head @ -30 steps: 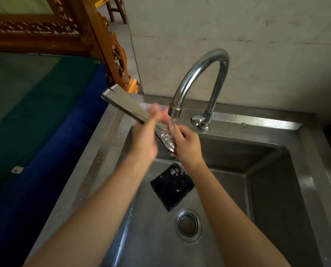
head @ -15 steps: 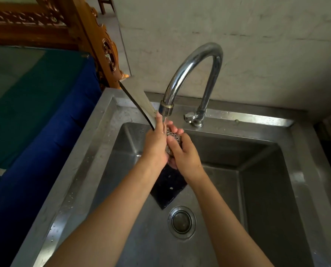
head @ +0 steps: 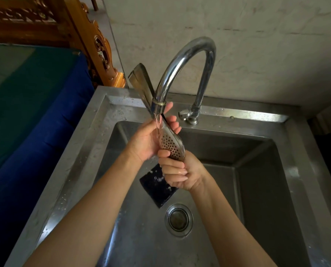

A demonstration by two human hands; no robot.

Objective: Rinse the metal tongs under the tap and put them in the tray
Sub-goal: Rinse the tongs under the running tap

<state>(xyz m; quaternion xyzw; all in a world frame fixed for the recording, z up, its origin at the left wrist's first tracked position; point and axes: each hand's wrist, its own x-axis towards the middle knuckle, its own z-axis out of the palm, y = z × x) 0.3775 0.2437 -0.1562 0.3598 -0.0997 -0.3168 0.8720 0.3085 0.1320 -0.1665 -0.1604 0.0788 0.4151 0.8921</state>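
The metal tongs [head: 171,146] stand nearly upright under the spout of the curved chrome tap [head: 182,62], perforated scoop ends down, hinge end [head: 139,78] up to the left. Water runs from the spout onto them. My left hand [head: 149,139] wraps the tongs' middle from the left, fingers showing behind the blades. My right hand [head: 180,172] grips the lower scoop tips from below, fingers curled. No tray is in view.
Below the hands lies a stainless steel sink [head: 257,189] with a round drain [head: 178,220] and a black square object [head: 157,187] on its floor. A blue and green cloth surface [head: 26,105] lies left. Carved wooden furniture [head: 95,41] stands behind it.
The tongs have turned more upright, with the perforated scoops now facing me. My right hand has slid down to the tips, and my left hand has opened around the middle.
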